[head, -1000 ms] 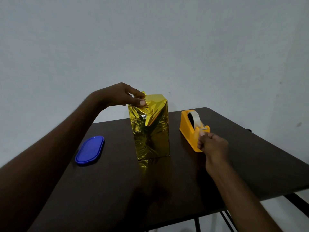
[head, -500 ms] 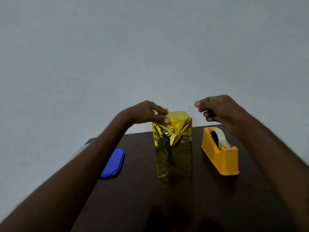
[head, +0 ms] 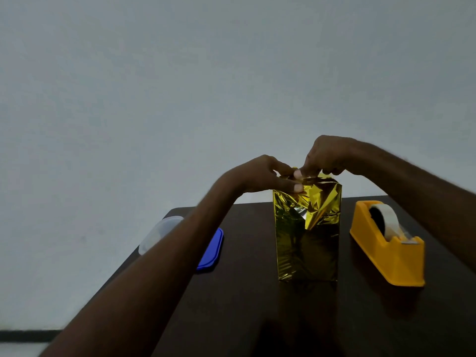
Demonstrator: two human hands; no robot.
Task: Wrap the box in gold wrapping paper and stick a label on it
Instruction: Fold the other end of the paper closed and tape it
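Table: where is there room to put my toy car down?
The dark table is bare in front of the gold-wrapped box, nearest the camera, and in the strip between the box and the orange tape dispenser. Left of the box is crowded: the left forearm crosses above the blue lid. Both hands work at the box's top.

— Any room along the near edge of the table [head: 257, 318]?
— Bare dark top there, from the left edge across to the right.
— In the middle?
— Blocked by the gold-wrapped box [head: 307, 240], standing upright, with the left hand [head: 260, 175] and right hand [head: 325, 157] both at its top.
— Toward the right edge?
— Orange tape dispenser [head: 386, 253] in the way; a narrow bare lane between it and the box.
— Left edge?
— Blue lid [head: 211, 251] lying flat, clear container [head: 159, 233] at the far left corner, left forearm crossing above both.
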